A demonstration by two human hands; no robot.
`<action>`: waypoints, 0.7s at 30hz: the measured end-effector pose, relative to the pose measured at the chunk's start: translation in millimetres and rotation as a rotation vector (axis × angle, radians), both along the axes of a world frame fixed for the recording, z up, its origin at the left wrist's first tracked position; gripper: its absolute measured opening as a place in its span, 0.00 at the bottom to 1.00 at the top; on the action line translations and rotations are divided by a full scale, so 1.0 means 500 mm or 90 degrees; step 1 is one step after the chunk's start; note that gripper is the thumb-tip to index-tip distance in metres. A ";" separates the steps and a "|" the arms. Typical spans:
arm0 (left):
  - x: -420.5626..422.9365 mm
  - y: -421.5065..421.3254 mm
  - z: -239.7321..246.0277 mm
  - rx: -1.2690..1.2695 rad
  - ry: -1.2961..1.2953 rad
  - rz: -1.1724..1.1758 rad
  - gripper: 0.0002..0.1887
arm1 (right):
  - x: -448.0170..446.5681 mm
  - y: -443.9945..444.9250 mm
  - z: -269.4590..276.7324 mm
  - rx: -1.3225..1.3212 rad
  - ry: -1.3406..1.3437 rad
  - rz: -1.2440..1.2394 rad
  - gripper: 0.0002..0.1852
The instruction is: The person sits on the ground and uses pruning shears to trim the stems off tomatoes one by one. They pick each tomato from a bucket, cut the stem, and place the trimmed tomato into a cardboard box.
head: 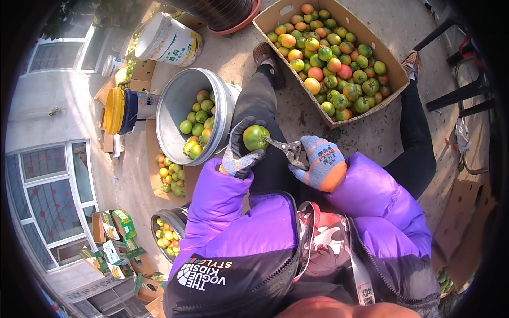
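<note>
A green tomato (pixel 254 138) rests in my gloved left hand (pixel 241 153), its stem end turned to the right. My gloved right hand (pixel 322 161) grips a pair of small metal pruning snips (pixel 292 151), whose tips touch the tomato's stem. Both hands are above my thigh. Just left of the left hand, a grey bucket (pixel 169 115) leans with its mouth towards me and holds several green and reddish tomatoes (pixel 202 115). Ahead, between my feet, a cardboard box (pixel 292 73) is filled with green, orange and red tomatoes (pixel 334 61).
Another tomato box (pixel 157 187) and a dark bucket of tomatoes (pixel 167 237) stand on the left. Further off are a white bucket (pixel 171 41), a yellow bucket (pixel 114 110) and stacked cartons (pixel 115 252). Black chair legs (pixel 457 93) stand at the right.
</note>
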State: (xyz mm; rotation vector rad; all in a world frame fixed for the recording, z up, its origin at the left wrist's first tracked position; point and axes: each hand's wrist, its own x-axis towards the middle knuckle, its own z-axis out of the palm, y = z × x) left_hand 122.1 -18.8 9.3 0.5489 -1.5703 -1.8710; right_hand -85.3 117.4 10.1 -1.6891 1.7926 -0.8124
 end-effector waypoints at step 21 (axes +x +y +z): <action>-0.003 -0.017 -0.020 -0.031 -0.106 0.032 0.44 | 0.012 -0.033 0.014 0.220 0.059 0.044 0.23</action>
